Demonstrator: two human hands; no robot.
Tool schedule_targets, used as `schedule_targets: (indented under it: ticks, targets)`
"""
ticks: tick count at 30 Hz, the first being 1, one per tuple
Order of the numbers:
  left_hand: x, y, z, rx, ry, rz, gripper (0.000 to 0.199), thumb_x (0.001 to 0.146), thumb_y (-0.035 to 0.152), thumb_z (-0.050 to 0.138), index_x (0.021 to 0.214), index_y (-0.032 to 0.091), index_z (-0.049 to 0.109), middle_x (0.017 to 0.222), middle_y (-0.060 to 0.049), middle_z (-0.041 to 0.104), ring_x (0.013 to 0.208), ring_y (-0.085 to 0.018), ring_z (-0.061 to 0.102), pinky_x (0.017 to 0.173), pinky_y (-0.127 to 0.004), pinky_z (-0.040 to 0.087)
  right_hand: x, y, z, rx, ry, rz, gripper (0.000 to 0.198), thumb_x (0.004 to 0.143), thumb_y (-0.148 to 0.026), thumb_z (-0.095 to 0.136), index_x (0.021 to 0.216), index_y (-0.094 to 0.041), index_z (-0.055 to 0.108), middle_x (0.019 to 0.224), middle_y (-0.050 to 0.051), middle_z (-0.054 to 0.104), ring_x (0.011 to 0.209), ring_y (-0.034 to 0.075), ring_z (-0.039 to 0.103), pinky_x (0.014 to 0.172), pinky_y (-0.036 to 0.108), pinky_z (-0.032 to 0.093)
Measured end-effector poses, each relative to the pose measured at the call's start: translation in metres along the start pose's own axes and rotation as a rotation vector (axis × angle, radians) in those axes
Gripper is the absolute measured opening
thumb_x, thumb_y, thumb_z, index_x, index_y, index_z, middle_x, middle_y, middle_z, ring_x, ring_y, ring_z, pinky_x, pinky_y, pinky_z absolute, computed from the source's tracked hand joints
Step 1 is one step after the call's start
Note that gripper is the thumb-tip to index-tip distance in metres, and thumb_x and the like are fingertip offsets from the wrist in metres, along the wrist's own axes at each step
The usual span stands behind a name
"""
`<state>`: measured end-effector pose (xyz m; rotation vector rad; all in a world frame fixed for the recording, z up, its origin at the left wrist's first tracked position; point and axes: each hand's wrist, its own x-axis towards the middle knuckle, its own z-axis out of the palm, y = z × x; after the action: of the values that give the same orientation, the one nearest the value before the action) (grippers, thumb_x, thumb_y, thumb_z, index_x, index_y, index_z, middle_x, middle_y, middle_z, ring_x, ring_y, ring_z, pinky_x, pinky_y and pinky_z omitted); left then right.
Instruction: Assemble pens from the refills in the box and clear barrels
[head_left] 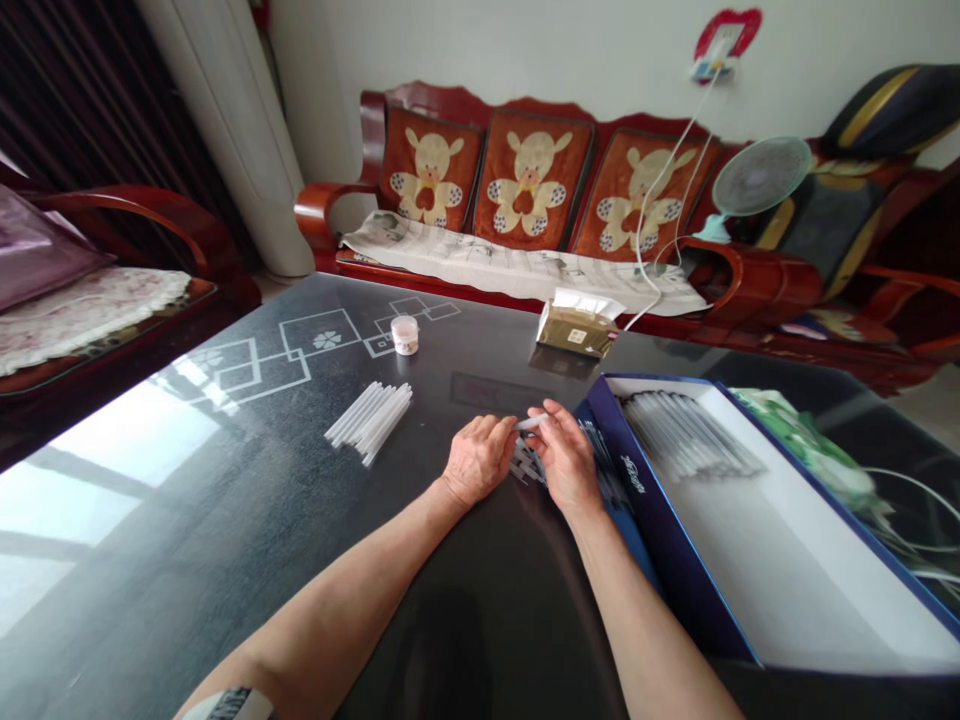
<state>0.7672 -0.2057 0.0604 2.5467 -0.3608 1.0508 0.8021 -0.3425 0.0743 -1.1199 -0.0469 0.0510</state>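
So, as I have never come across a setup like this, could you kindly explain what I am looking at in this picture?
There is no robot here: these are a person's bare left hand and right hand. The single view comes from a camera worn on the head, looking forward and down. Both hands hold a slim whitish stick between them, above some small pale pieces. On the dark table lie a bundle of similar sticks, a small tub, a tissue pack and a blue-edged box with a row of slender items inside.
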Motion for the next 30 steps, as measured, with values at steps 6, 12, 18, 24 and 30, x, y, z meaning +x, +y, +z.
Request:
schedule_targets:
  ticks: [6,12,18,24,30]
  targets:
    - [0.0,0.002,0.002,-0.005,0.056,-0.036,0.014,0.092,0.024,0.049,0.101,0.019,0.059,0.09,-0.006,0.064,0.081,-0.017,0.057,0.073,-0.027,0.05,-0.005,-0.002,0.006,-0.073,0.06,0.039,0.035,0.066,-0.045,0.077,0.084,-0.019,0.062,0.073,-0.001,0.064,0.067,0.012,0.061,0.051,0.02,0.044]
    - [0.001,0.005,0.001,-0.026,0.06,-0.068,0.013,0.093,0.027,0.05,0.091,0.019,0.059,0.086,-0.005,0.063,0.08,-0.015,0.058,0.071,-0.025,0.05,-0.008,0.004,0.011,-0.084,0.123,0.047,0.036,0.063,-0.045,0.079,0.082,-0.019,0.064,0.075,-0.001,0.067,0.068,0.013,0.061,0.051,0.021,0.043]
    - [0.002,0.009,-0.001,-0.103,0.004,-0.091,0.025,0.096,0.033,0.044,0.084,0.018,0.06,0.074,-0.004,0.062,0.07,-0.013,0.058,0.068,-0.024,0.049,-0.008,0.006,0.009,-0.125,0.146,-0.069,0.031,0.07,-0.046,0.073,0.085,-0.02,0.067,0.085,0.002,0.07,0.07,0.013,0.062,0.062,0.025,0.047]
    - [0.011,0.017,-0.01,-0.478,-0.106,-0.28,0.022,0.092,0.031,0.048,0.087,0.017,0.064,0.075,-0.003,0.065,0.067,-0.011,0.059,0.065,-0.022,0.048,-0.006,-0.004,0.007,-0.087,0.028,-0.134,0.023,0.074,-0.042,0.071,0.083,-0.021,0.067,0.085,0.0,0.068,0.075,0.013,0.061,0.072,0.028,0.049]
    - [0.023,0.016,-0.017,-1.319,-0.566,-0.739,0.037,0.085,0.049,0.053,0.072,0.015,0.057,0.056,0.002,0.055,0.039,-0.006,0.04,0.038,-0.019,0.031,-0.005,-0.015,0.005,0.0,-0.133,-0.071,0.021,0.074,-0.041,0.072,0.079,-0.022,0.066,0.08,-0.002,0.063,0.064,0.01,0.056,0.067,0.027,0.049]
